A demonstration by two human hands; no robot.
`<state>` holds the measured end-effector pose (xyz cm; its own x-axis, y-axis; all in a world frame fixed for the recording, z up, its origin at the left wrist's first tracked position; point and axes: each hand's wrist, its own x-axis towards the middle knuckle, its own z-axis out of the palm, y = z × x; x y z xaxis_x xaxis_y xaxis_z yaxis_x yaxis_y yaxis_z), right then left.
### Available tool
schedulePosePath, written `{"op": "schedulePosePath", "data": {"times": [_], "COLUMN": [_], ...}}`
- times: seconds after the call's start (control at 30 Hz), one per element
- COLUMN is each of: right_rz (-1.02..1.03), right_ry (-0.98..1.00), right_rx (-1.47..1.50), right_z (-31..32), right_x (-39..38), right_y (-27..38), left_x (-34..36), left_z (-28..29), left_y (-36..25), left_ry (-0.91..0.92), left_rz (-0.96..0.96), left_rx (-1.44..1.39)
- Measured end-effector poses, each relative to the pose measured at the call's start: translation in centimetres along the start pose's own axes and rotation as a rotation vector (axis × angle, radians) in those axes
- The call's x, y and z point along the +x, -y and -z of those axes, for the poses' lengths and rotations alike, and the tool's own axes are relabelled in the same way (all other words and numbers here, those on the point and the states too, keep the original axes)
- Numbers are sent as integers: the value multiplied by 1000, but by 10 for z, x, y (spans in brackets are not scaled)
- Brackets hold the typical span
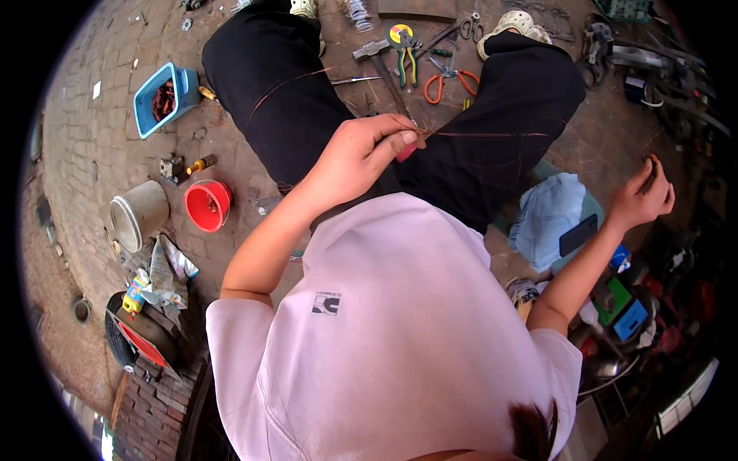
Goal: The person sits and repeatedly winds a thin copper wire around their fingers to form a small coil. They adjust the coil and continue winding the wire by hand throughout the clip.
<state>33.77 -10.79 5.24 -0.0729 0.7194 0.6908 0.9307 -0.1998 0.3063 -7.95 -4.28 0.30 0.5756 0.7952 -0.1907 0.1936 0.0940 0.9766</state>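
My left hand (365,154) is closed over my lap, pinching a few thin copper wires (492,135) between thumb and fingers. Their strands stretch right across my dark trousers. Something pink-red (407,152) shows just under the fingertips, its kind hidden. More fine wire (280,91) lies in a curve over my left thigh. Out to the far right my right hand (644,196) is raised, fingers bent together in a pinch. A small brownish bit shows at those fingertips, too small to name. On the ground between my feet lie a hammer (373,51), yellow-green pliers (407,65) and orange-handled pliers (437,86).
At the left stand a blue basket (188,81) with reddish-brown pieces, a red bucket (207,206) and a whitish bucket (138,211). Right of my lap, a phone (578,235) rests by light-blue cloth (547,215). Metal parts (615,54) and clutter crowd the right side.
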Motion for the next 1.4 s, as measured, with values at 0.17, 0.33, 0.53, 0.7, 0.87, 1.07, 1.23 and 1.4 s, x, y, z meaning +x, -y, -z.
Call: {"op": "schedulePosePath", "data": {"times": [0.17, 0.33, 0.53, 0.7, 0.87, 1.07, 1.23, 1.4], "right_rz": [45, 58, 98, 125, 179, 251, 260, 353], "right_ry": [31, 51, 46, 65, 124, 112, 38, -47], "right_rx": [-94, -124, -98, -200, -246, -210, -117, -157], "right_z": [-9, -36, -51, -57, -78, -90, -102, -75], "right_x": [-6, -17, -5, 10, 4, 24, 38, 52], "right_y": [-29, -69, -68, -52, -111, -111, -88, -66], "left_x": [-42, -105, -187, -243, -331, -400, -425, -212], "left_z": [80, 167, 237, 265, 309, 323, 331, 218], "left_y": [-10, 4, 57, 90, 121, 138, 183, 87], "left_ry": [-77, -272, -487, -591, -760, -850, -589, -809], "left_rz": [80, 177, 360, 454, 616, 715, 805, 239], "left_rx": [227, 366, 400, 385, 228, 194, 1031, 420]}}
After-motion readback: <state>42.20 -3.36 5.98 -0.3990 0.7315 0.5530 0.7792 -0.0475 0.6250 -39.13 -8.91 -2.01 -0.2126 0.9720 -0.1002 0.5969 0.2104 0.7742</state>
